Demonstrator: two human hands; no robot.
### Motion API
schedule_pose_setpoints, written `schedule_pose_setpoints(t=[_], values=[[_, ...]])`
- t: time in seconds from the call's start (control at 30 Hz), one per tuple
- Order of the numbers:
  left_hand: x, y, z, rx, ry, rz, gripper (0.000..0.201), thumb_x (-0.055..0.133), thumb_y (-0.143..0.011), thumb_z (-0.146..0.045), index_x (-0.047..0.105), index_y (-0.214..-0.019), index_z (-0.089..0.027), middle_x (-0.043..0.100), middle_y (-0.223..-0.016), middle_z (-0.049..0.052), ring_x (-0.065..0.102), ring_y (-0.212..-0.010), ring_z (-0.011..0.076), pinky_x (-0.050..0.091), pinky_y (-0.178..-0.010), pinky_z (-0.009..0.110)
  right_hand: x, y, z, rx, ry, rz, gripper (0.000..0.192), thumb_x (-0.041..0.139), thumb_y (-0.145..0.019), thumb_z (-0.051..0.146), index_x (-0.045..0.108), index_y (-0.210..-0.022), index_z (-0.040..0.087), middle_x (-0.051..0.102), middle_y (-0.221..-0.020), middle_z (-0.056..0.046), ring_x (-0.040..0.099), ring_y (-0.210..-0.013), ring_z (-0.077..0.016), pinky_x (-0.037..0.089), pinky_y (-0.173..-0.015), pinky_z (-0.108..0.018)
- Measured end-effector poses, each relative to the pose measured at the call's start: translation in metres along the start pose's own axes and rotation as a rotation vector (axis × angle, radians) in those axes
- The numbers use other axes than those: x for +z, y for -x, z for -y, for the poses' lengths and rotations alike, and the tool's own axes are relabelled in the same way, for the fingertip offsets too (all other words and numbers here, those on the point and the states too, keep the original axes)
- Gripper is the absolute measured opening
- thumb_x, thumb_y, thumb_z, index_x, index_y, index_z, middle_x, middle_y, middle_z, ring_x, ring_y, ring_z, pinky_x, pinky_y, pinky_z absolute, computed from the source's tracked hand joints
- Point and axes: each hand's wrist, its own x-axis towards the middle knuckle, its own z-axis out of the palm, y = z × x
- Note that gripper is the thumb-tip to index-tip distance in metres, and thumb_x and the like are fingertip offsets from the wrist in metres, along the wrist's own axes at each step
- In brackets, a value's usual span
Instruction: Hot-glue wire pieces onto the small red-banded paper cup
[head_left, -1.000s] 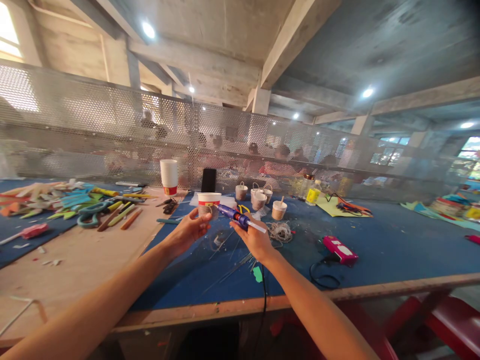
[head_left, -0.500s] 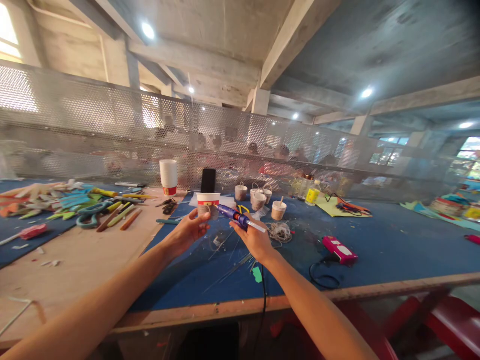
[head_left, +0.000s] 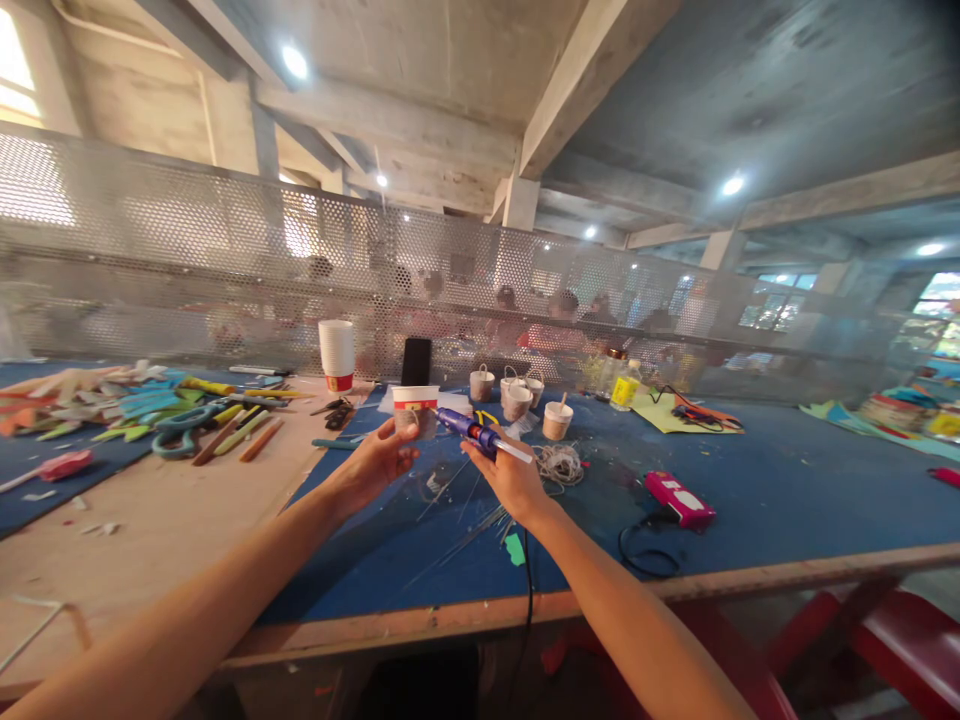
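My left hand [head_left: 384, 458] is closed round the lower part of a paper cup [head_left: 415, 400], which has a white rim, a red band and a greyish wrapped lower half. In my right hand [head_left: 510, 480] is a blue hot glue gun [head_left: 472, 430], a clear glue stick jutting from its back end. The gun's nozzle points left and is at the cup's right side; whether it touches cannot be made out. Beyond the gun stand several small wrapped cups [head_left: 517, 403], some with loop handles. A tangle of twine [head_left: 561, 464] lies just right of my right hand.
A stack of paper cups [head_left: 337, 355] and a propped black phone [head_left: 417, 362] stand at the back. Scissors [head_left: 176, 432], clay-coloured sticks and paper strips lie left. To the right are a pink corded device [head_left: 680, 500] and a yellow-labelled bottle [head_left: 625, 386]. A perforated metal screen [head_left: 465, 270] runs behind.
Almost nothing differs. The cup and both hands keep nearly the same place, with only a tiny shift of the cup to the left.
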Motion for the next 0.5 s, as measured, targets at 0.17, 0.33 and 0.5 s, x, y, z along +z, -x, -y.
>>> schedule_pose_setpoints(t=[0.17,0.33,0.5], values=[[0.0002,0.0007,-0.0011,-0.008,0.012,0.018,0.032,0.088,-0.074,-0.021,0.073,-0.102,-0.02,0.075,-0.093,0.003,0.067,-0.059,0.0085,0.055,-0.053,0.015,0.0021,-0.0004,-0.0022,0.003,-0.015,-0.007,0.034,0.058,-0.098,0.049,0.067,-0.11,0.019,0.077,-0.085,-0.008,0.074,-0.086,-0.0265,0.053,-0.072,-0.029],[0.0035,0.0024,-0.0032,-0.025,0.042,0.002,0.029,0.089,-0.072,-0.019,0.073,-0.096,-0.02,0.076,-0.087,0.003,0.068,-0.058,0.0098,0.055,-0.051,0.015,0.002,-0.0005,-0.0023,-0.003,-0.012,-0.012,0.035,0.057,-0.098,0.049,0.067,-0.111,0.018,0.078,-0.09,-0.009,0.074,-0.085,-0.0262,0.053,-0.07,-0.029],[0.0059,0.0041,-0.0046,-0.032,0.048,-0.008,0.029,0.09,-0.07,-0.02,0.072,-0.093,-0.019,0.075,-0.084,0.002,0.067,-0.057,0.0094,0.054,-0.05,0.015,0.0017,-0.0002,-0.0029,0.01,-0.036,-0.011,0.034,0.057,-0.098,0.05,0.068,-0.111,0.02,0.078,-0.089,-0.008,0.074,-0.086,-0.0263,0.054,-0.073,-0.03]])
